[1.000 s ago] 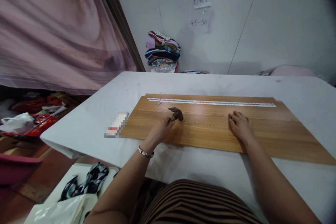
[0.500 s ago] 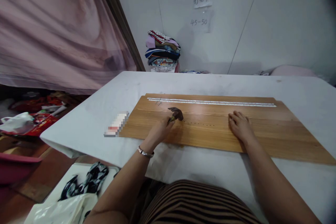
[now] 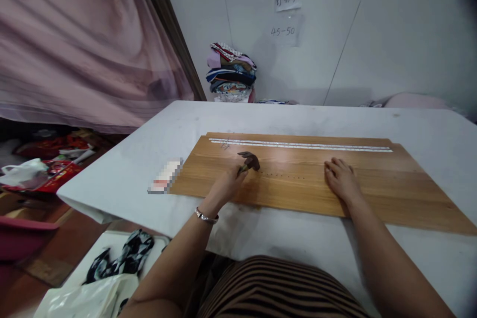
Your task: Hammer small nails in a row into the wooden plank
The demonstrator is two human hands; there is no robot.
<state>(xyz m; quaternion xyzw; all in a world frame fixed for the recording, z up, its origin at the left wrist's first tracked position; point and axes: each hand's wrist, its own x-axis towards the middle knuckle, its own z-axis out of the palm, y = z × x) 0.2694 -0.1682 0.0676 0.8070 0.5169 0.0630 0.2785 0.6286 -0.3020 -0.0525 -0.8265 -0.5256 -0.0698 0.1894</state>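
A long wooden board [image 3: 391,186] lies across a white table [image 3: 156,159]. My left hand [image 3: 227,185] is closed round the handle of a small dark hammer [image 3: 249,160], whose head rests just above the board near the left end of a row of tiny nails [image 3: 283,176]. My right hand [image 3: 341,179] lies flat on the board with its fingers stretched out, to the right of that row. A thin white strip [image 3: 301,145] runs along the board's far edge, with a few loose nails [image 3: 224,146] by its left end.
A blurred small box [image 3: 165,177] sits on the table left of the board. A pile of folded clothes [image 3: 231,72] stands against the far wall. Pink curtain [image 3: 74,44] hangs at left; bags and clutter [image 3: 40,169] lie on the floor below.
Almost nothing: the hammer head has lifted very slightly. My right hand has not moved.
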